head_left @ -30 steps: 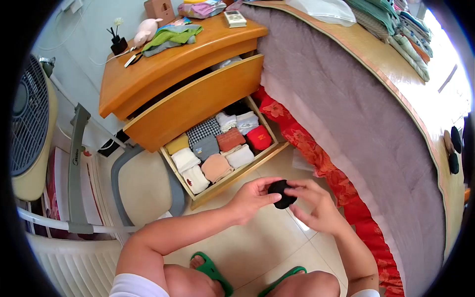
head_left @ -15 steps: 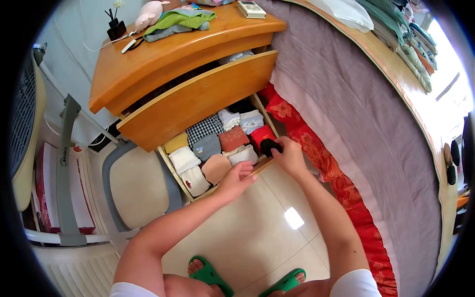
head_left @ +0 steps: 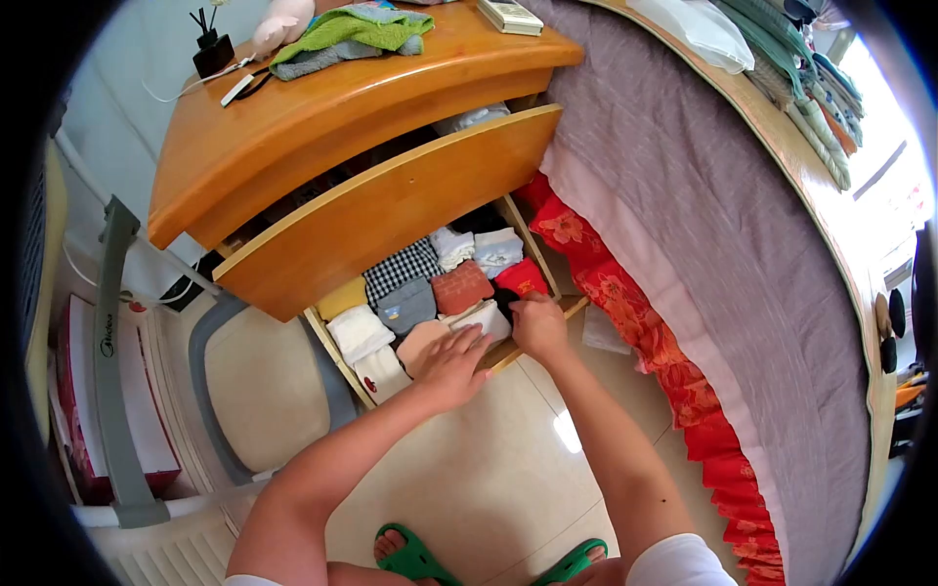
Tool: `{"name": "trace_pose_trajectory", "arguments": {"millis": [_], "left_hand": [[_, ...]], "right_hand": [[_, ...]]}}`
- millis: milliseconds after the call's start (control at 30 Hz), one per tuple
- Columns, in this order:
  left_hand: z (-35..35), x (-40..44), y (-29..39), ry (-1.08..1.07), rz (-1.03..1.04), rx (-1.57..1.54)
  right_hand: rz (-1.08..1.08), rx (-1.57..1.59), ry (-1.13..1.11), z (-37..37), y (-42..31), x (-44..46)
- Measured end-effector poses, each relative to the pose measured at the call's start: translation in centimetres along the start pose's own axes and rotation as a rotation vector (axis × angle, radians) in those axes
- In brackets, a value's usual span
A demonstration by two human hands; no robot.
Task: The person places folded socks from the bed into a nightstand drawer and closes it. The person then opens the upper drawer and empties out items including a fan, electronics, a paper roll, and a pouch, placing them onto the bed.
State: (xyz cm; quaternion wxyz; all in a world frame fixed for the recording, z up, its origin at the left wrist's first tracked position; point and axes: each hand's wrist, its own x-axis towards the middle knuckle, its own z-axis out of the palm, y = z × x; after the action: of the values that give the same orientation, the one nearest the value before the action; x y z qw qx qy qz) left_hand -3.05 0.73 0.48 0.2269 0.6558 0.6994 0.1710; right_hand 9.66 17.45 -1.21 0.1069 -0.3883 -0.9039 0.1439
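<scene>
Both arms (head_left: pixel 337 469) extended forward. Left hand (head_left: pixel 451 369): palm down, fingers (head_left: pixel 459 348) loosely spread. Right hand (head_left: pixel 535 324): fingers curled.

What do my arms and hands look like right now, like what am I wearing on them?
Your left hand and right hand are bare, without gloves, and no watch or bracelet shows on either wrist. The forearms are uncovered. A white sleeve ends on your right upper arm, with a small spot on the skin below it. Only a white sleeve edge shows on the left.
</scene>
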Motion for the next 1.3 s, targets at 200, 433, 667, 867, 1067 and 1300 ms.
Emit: {"name": "trace_pose_trajectory", "arguments": {"millis": [200, 433, 667, 867, 1067, 1300], "left_hand": [[1.3, 0.0, -0.2, 0.003, -0.022, 0.147], [1.9, -0.1, 0.4, 0.019, -0.002, 0.214], [0.6, -0.5, 3.5, -0.018, -0.025, 0.176], [-0.7, 0.3, 11.2, 0.082, 0.33, 0.04], [-1.7, 1.9, 20.7, 0.084, 0.569, -0.054], [-2.3, 3.7, 31.0, 0.052, 0.816, -0.141]], "right_hand": [[-0.026, -0.219, -0.246, -0.4, -1.1, -0.1], [-0.131, -0.183, -0.304, -4.2, 0.4, -1.5], [-0.286, 0.024, -0.092, -16.3, 4.5, -12.0], [-0.243, 0.045, 0.295, -30.6, 5.9, -22.6], [-0.076, -0.366, 0.62, -43.7, 10.2, -28.4], [0.309, -0.578, 0.805, -56.8, 25.5, -25.4]]}}
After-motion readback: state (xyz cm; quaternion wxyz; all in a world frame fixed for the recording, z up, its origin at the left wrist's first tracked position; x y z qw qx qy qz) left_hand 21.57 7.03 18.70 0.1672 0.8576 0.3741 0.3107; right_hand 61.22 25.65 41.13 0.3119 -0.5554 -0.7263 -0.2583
